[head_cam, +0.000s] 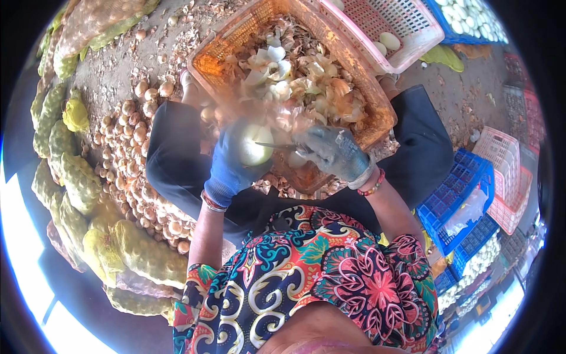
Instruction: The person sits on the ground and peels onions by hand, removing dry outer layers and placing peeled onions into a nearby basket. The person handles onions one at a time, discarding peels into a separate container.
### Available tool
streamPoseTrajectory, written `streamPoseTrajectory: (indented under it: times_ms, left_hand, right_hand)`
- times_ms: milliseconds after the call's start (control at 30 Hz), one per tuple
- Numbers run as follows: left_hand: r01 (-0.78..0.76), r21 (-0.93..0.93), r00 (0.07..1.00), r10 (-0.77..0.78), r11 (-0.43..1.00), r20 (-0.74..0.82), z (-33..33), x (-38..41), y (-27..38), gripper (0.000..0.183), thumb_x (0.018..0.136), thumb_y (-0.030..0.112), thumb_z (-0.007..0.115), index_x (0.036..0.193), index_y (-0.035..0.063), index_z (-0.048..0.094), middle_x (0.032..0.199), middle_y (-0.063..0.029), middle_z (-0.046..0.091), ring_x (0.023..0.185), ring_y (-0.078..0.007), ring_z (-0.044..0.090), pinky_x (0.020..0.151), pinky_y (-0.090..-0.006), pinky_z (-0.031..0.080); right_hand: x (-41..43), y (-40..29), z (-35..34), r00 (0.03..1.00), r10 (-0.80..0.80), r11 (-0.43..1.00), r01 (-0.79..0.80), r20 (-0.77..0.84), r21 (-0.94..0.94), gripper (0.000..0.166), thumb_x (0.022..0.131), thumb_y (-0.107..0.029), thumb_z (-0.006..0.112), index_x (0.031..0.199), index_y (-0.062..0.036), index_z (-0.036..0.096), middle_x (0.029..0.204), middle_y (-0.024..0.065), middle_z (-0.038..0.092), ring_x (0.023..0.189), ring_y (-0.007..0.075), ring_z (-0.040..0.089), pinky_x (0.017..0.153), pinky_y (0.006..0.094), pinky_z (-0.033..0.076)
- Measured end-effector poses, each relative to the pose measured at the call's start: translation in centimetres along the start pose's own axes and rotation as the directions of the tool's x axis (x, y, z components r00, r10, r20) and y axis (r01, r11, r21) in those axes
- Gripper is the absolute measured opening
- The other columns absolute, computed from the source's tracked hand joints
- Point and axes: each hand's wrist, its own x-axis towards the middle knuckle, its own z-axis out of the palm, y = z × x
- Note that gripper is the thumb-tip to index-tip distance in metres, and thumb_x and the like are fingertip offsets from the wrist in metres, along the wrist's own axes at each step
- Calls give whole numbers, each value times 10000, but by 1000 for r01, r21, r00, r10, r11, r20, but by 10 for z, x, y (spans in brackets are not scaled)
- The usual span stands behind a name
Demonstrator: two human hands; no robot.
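Note:
My left hand [232,161], in a blue knit glove, holds a peeled, pale green-white onion [255,145]. My right hand [332,151], in a worn grey-green coated glove, grips a small knife [276,145]; its dark blade points left, its tip at the face of the onion. The handle is mostly hidden by the fingers. Both hands are over the near end of an orange plastic crate [381,99], between my knees. Dry onion skins and pale peelings [318,82] fill much of it. Another pale onion [296,159] shows below the blade, partly hidden.
Unpeeled onions [128,155] lie heaped at the left, beside filled mesh sacks [148,256]. A pink crate [400,64] holding a few peeled onions [389,40] adjoins the orange one. A blue crate of peeled onions [469,20] is at top right; blue crates [455,199] and pink crates [502,159] stand at right.

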Motion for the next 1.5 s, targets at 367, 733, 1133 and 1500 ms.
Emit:
streamPoseTrajectory:
  times_ms: [367, 733, 1133, 1500]
  left_hand:
    - [331, -465, 937, -228, 821, 265, 0, -12, 3, 932, 599, 206, 887, 1383, -25, 438, 1231, -105, 576, 1145, -199, 563, 1006, -337, 457]
    - [285, -954, 846, -443, -95, 297, 34, -17, 3, 857, 790, 470, 773, 1431, 35, 406, 1287, -143, 572, 1150, -305, 600, 1024, -472, 473]
    - [205, -923, 853, -403, -326, 331, 38, -16, 12, 880, 820, 508, 749, 1452, 19, 380, 1322, -220, 561, 1091, -323, 628, 991, -467, 493]
    - [432, -858, 802, -318, -277, 506, 46, -1, 14, 867, 827, 579, 687, 1423, 11, 414, 1334, -193, 554, 1100, -335, 598, 971, -470, 484]
  right_hand:
    - [-9, 44, 27, 859, 510, 854, -512, -39, -97, 192, 950, -248, 595, 1016, -68, 601, 938, 167, 644, 860, 371, 645, 711, 467, 523]
    - [7, -28, 17, 956, 191, 960, -135, -223, 246, 248, 924, -199, 655, 1141, -90, 603, 910, 105, 631, 745, 314, 655, 635, 395, 525]
    - [-4, 17, 50, 859, 446, 895, -420, -251, 149, 183, 938, -225, 620, 1019, -65, 585, 900, 152, 646, 786, 368, 656, 662, 472, 531]
    - [49, -4, 13, 814, 572, 89, -182, 100, 979, 112, 973, -154, 627, 982, -43, 611, 821, 16, 618, 712, 125, 589, 649, 246, 486]
